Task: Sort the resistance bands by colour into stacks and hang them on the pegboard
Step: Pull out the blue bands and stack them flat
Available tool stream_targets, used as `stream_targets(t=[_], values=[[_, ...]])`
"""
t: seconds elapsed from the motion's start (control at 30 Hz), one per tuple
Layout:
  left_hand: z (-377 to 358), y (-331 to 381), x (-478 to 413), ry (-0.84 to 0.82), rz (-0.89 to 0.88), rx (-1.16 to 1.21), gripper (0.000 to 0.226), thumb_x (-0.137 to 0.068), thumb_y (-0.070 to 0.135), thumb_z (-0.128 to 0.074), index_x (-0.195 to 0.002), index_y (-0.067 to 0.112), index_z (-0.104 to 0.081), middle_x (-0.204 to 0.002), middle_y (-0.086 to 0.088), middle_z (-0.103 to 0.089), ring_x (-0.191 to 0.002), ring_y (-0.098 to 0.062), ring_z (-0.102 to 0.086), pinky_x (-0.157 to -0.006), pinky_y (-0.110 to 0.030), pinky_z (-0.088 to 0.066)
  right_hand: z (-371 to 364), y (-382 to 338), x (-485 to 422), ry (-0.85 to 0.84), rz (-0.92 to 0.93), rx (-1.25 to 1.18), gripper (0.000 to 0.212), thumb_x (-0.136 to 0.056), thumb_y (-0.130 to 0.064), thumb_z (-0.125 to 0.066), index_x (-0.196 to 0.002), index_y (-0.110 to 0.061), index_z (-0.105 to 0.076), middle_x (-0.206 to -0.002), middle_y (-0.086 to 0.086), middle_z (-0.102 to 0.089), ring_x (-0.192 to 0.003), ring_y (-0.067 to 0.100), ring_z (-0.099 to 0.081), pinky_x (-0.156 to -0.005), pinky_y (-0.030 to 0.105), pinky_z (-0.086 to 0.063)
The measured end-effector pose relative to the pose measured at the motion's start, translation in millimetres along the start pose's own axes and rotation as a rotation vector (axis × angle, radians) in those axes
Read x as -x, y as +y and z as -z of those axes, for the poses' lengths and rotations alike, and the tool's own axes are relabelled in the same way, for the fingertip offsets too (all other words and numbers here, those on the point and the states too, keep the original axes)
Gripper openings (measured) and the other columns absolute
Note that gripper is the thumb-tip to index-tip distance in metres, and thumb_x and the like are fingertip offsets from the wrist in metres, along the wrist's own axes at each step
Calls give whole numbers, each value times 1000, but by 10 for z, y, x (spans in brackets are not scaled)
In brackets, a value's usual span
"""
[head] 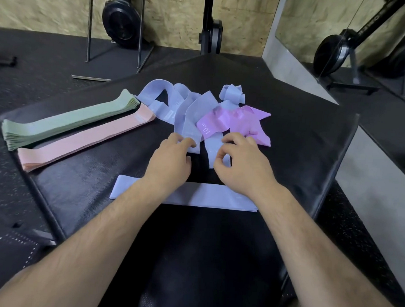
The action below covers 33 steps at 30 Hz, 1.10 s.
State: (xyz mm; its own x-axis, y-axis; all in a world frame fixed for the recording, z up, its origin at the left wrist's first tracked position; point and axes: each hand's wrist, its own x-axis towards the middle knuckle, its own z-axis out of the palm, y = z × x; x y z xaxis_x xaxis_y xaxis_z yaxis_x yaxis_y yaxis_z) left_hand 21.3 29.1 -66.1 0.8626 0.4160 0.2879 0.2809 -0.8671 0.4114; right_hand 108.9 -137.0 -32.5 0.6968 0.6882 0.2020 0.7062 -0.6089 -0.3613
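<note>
2 hands show in the head view. The left hand [173, 156] curls its fingers [185, 142] on the end of the left blue band [187, 119]. The right hand [241, 160] pinches the right blue band [212, 146] with thumb and finger. Just past the right fingers, purple bands [240, 122] lie on top of it. A pull could drag them along and mix the colours. Far left of the fingers sit the green stack [64, 122] and pink stack [87, 140]. Under the wrists lies 1 flat blue band [208, 198]; a sliding arm could mess it up.
</note>
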Motion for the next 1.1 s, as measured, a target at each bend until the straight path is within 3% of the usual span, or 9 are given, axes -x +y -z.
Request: stream_targets(t=[0.2,0.4,0.5,0.57,0.63,0.77,0.87,0.97,1.1], values=[[20,-71,-54,67,-86,-148,23,-92,9,-52,-96,17,-74,-93,0,-64,-83,-25,-49,-64,-41,-47,-154,-132,-142,-16,60,-91,16,-92,-22,-54,-105,-24,-64,-116,-13,-58,-106,15,-45,-79,35,-48],[128,-38,-28,71,-64,-77,17,-94,8,-49,-100,15,-64,-100,1,-57,-78,-27,-57,-60,-36,-38,-258,-156,-230,-63,71,-186,35,-90,-26,-65,-125,-27,-59,-121,-11,-56,-106,13,-51,-89,38,-51],[248,-27,44,168,-135,94,16,-96,7,-50,-99,12,-65,-99,3,-56,-79,-20,-57,-66,-37,-47,-283,-230,-253,36,116,-235,14,-95,-29,-63,-108,-25,-66,-103,-14,-55,-96,13,-51,-83,38,-51],[316,-11,107,249,-134,251,13,-96,6,-54,-100,10,-66,-104,5,-55,-87,-9,-57,-78,-26,-49,-256,-289,-256,128,120,-266,10,-96,-28,-61,-98,-22,-68,-95,-12,-53,-90,10,-48,-78,34,-49],[373,55,181,298,-9,500,12,-95,12,-63,-107,11,-62,-113,4,-53,-94,-1,-62,-82,-14,-48,-223,-359,-242,184,115,-282,11,-95,-28,-62,-94,-20,-68,-93,-10,-54,-84,8,-49,-74,29,-48],[485,216,280,253,289,954,32,-90,22,-74,-112,16,-52,-114,1,-62,-97,1,-68,-75,-10,-49,-208,-519,-159,248,139,-332,8,-93,-26,-63,-89,-19,-65,-83,-15,-50,-77,10,-51,-68,32,-49],[563,197,308,259,319,951,21,-92,22,-71,-110,21,-60,-105,10,-68,-93,5,-66,-73,-7,-47,-229,-615,-115,242,205,-361,6,-93,-21,-64,-87,-19,-63,-81,-14,-50,-78,10,-49,-67,30,-47],[604,119,316,292,300,878,12,-96,18,-62,-107,23,-65,-97,10,-70,-87,2,-66,-73,-7,-45,-278,-627,-91,137,303,-343,11,-92,-18,-64,-100,-16,-71,-91,-8,-62,-92,12,-53,-79,28,-47],[642,-10,388,332,106,581,15,-100,13,-54,-109,17,-67,-94,9,-68,-88,-3,-61,-75,-12,-43,-272,-649,-94,236,322,-340,14,-87,-13,-61,-96,-15,-72,-93,-7,-64,-95,14,-52,-85,31,-48]])
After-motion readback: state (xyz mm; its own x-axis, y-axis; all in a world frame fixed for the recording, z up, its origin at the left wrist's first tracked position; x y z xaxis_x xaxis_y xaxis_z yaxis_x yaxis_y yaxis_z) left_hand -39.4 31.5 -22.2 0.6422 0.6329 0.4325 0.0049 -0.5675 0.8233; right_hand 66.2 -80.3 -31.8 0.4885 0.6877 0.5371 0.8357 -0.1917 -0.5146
